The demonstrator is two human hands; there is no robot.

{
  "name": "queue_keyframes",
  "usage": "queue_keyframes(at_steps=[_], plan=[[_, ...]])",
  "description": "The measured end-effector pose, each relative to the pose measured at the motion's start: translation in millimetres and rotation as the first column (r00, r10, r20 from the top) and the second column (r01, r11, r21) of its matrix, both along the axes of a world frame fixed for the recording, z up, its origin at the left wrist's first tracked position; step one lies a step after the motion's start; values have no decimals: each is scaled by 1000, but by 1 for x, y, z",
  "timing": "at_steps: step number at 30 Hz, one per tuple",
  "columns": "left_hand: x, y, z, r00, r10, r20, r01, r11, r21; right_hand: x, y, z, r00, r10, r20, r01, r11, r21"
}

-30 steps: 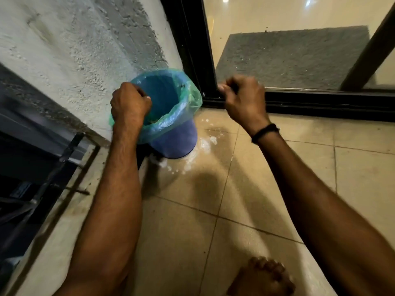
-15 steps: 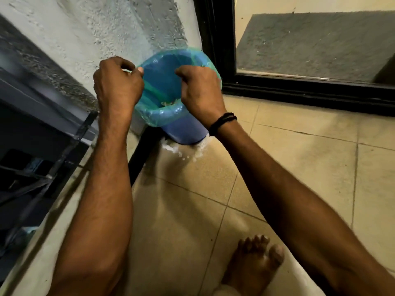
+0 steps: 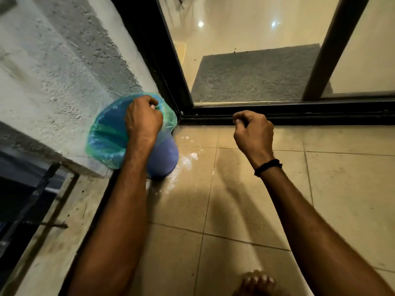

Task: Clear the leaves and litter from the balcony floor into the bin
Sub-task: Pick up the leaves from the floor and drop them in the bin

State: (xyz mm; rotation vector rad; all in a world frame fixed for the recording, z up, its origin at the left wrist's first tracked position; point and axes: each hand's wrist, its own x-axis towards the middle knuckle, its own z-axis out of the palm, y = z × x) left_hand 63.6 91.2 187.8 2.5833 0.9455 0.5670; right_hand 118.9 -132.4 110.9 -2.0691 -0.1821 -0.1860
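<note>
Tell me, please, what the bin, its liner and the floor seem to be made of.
The bin looks like plastic: smooth matte blue wall. The liner is thin plastic film: translucent green, crinkled, glossy. The floor seems glazed tile: beige squares, grout lines, soft reflections.

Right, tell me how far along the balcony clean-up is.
Mostly done, it seems: the floor in view shows no leaves, only white specks beside the bin. In hand: the left hand is curled over the bin's mouth; pinching litter or the liner, I can't tell. The right hand is curled, nothing visible in it. Left: those specks, perhaps.
</note>
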Motion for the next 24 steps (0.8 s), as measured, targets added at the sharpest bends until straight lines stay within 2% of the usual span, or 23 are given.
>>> queue_keyframes(at_steps=[3,5,8,11,15,19,24], plan=[[9,0,-1,998,-22,-55,26,997,76,-1,-18,-4,999,-33,-8,33,999,1],[15,11,-2,984,-7,-178,29,992,124,-2,-25,-6,999,-42,-8,42,999,-2],[15,31,2,902,77,-426,-9,987,159,-4,-30,-8,999,-50,-9,50,999,-6],[4,37,5,849,104,-518,-41,991,130,-3,-29,-8,999,-52,-14,52,999,7],[-10,43,-1,834,197,-516,-124,977,172,-5,-22,-9,999,-42,-11,43,999,33],[-16,47,-3,869,229,-438,-175,971,161,-9,-15,-12,999,-16,-29,17,999,37],[-9,40,2,901,133,-412,-50,978,204,-14,-17,-12,999,-4,-47,6,999,39]])
